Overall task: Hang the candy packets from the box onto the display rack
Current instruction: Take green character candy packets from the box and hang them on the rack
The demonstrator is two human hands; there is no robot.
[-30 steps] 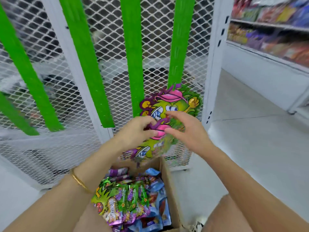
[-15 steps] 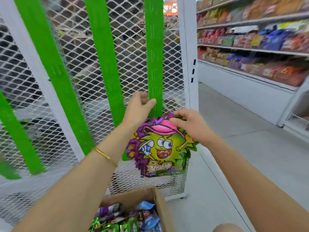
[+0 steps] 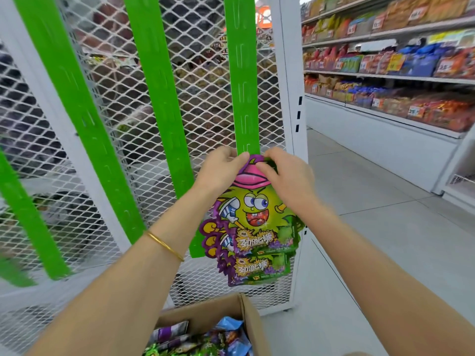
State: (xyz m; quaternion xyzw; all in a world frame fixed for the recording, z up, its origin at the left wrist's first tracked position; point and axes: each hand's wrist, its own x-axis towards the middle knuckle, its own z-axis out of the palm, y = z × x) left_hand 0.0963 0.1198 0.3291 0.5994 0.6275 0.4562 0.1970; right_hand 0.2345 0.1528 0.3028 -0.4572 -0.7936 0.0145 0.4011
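1. Far left is the white wire display rack. Three long green strips hang down its front: one on the left, one in the middle and one on the right.
2. The left arm reaches up from the bottom corner, with a thin gold bangle on the wrist.
3. The left hand is at the bottom end of the right green strip. Its fingers are curled and pinch the top left edge of the candy packets.
4. The candy packets hang down flat in front of the rack, between the two hands. The front one shows a green cartoon face with a pink cap, and a second one peeks out below it. Their top touches the end of the right strip - I cannot tell if they are hooked on.
5. The right hand pinches the top right edge of the packets, thumb on the pink cap.
6. Below the packets is the open cardboard box, with more packets inside - blue, purple and green ones.
7. On the right are shop shelves full of snack bags, above a pale floor.
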